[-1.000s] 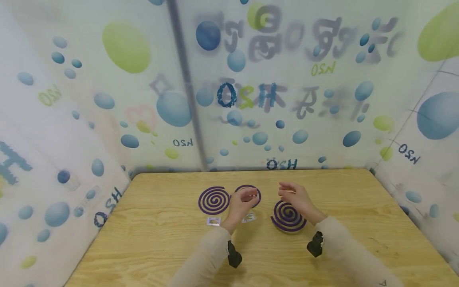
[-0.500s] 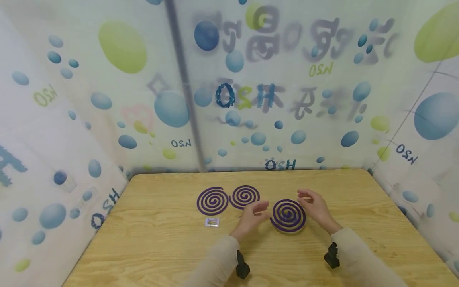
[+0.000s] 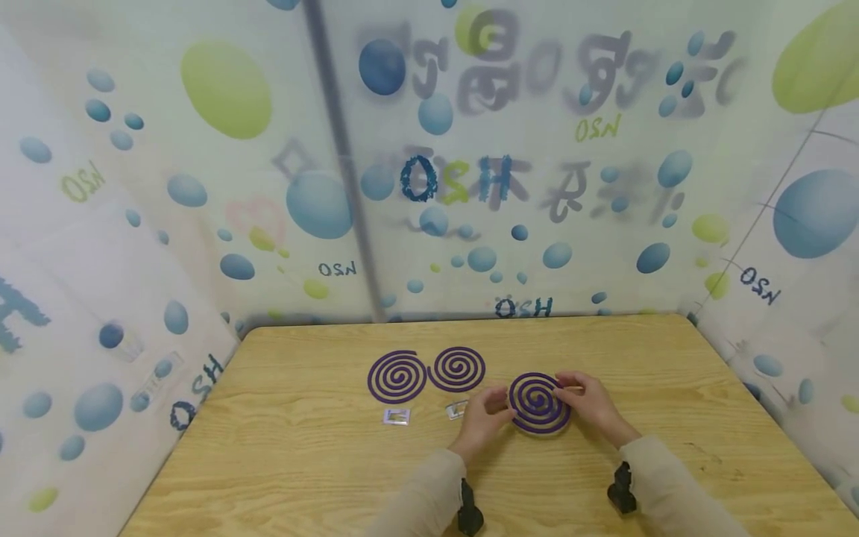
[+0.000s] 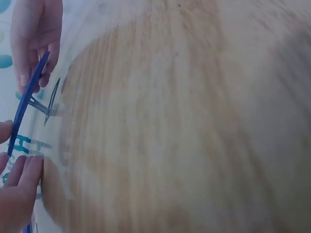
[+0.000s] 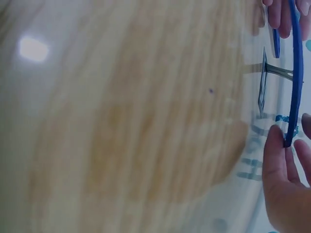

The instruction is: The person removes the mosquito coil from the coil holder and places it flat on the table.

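wood-grain table [image 3: 302, 455], pale walls [image 3: 396, 250], blue and green dots [image 3: 320, 205], mirrored h2o lettering [image 3: 456, 181]

Purple coil [image 3: 537, 400] between both grips [image 3: 482, 424] [image 3: 592, 404]

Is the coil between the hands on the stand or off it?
On: both wrist views show the stand meeting the purple coil from beneath.

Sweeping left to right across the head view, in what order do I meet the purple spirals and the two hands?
Leftmost purple spiral → middle purple spiral → left hand → rightmost purple spiral → right hand.
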Motion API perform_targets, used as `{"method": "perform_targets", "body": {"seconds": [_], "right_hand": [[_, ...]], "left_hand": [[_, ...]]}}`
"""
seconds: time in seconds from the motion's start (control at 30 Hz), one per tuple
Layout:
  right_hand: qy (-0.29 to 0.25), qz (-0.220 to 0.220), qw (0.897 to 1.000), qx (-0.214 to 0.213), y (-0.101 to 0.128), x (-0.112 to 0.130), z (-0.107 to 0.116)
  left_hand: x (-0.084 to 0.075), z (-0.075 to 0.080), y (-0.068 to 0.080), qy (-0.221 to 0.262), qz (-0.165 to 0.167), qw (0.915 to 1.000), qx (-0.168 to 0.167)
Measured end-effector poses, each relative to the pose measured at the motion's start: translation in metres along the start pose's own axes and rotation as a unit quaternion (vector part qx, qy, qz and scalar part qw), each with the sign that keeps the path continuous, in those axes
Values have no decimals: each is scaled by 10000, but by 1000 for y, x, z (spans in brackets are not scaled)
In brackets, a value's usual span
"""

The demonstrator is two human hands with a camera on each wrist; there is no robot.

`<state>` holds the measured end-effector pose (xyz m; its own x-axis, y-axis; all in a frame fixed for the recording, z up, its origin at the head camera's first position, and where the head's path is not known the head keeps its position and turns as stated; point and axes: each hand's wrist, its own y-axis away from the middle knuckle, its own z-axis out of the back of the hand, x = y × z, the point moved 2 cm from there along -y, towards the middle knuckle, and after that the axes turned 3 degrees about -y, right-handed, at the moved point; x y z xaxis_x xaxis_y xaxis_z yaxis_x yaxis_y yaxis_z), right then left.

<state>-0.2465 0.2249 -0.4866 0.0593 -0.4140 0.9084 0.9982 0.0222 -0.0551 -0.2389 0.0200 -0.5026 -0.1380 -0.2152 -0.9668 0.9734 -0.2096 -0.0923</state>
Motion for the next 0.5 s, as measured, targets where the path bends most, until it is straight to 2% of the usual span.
{"method": "perform_targets", "body": {"seconds": [0.07, 0.17, 0.2, 0.3, 0.4, 0.43, 0.5], "right_hand": [[-39, 41, 10000, 37, 0, -1, -2], [-156, 401, 9990, 80, -1, -4, -4], [-373, 694, 9968, 131, -5, -12, -4], [-440, 991, 9940, 145, -6, -16, -6], [-320, 820, 9961, 81, -5, -10, -11], [-124, 559, 9983, 40, -2, -2, -12], [-27, 378, 9993, 30, 0, 3, -15]], "left_hand": [[1, 0, 0, -4, 30, 10000, -34], [1, 2, 0, -20, 150, 9999, -50], [1, 2, 0, 48, 194, 9998, -51], [-1, 4, -1, 296, 355, 9989, -58], [-2, 7, -2, 624, 536, 9966, -86], [-2, 8, -2, 666, 568, 9961, -93], [-1, 10, -2, 703, 650, 9953, -103]]}}
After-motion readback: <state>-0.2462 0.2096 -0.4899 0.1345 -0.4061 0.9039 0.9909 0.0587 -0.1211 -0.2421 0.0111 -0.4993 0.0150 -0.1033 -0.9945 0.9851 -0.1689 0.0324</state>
